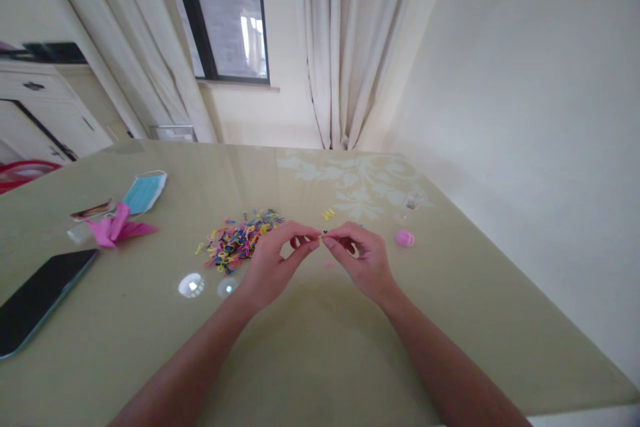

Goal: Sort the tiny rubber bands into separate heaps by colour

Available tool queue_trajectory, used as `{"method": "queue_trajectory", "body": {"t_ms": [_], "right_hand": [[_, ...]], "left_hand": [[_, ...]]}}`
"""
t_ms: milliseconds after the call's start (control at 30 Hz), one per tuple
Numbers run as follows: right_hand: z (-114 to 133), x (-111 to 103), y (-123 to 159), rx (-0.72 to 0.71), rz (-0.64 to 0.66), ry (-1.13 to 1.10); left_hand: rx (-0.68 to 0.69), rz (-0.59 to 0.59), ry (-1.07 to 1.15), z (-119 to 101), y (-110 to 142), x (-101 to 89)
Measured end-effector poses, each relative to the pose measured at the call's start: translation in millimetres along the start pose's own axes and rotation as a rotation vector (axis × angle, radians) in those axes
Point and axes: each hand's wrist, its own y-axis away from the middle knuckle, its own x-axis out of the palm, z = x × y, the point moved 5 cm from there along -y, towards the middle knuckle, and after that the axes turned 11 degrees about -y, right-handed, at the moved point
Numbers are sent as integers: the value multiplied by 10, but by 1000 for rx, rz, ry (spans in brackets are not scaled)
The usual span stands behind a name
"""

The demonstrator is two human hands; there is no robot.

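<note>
My left hand (275, 260) is closed in a pinch at the middle of the table, thumb against forefinger. Facing it, my right hand (364, 259) pinches the same way, and the fingertips of both nearly meet. A tiny dark bit shows by the right fingertips; what either hand holds is too small to make out. Beside my left hand lies a heap of small colourful plastic hooks or links (235, 243). Several little yellow pieces (328, 215) lie just beyond the fingertips. Right of my right hand is a round pink lid-like piece (405, 238).
A small clear container (413, 201) stands at the right. On the left lie a black phone (43, 297), a pink folded shape (117, 228) and a blue face mask (145, 193). The glossy table (310, 360) borders a white wall (540, 113) on the right.
</note>
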Motion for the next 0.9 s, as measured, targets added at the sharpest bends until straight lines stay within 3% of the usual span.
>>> {"method": "queue_trajectory", "body": {"t_ms": [333, 900], "right_hand": [[213, -4, 77, -88, -7, -106], [361, -4, 109, -158, 33, -74]], "left_hand": [[-64, -16, 388, -107, 5, -58], [-57, -25, 363, -187, 23, -127]]}}
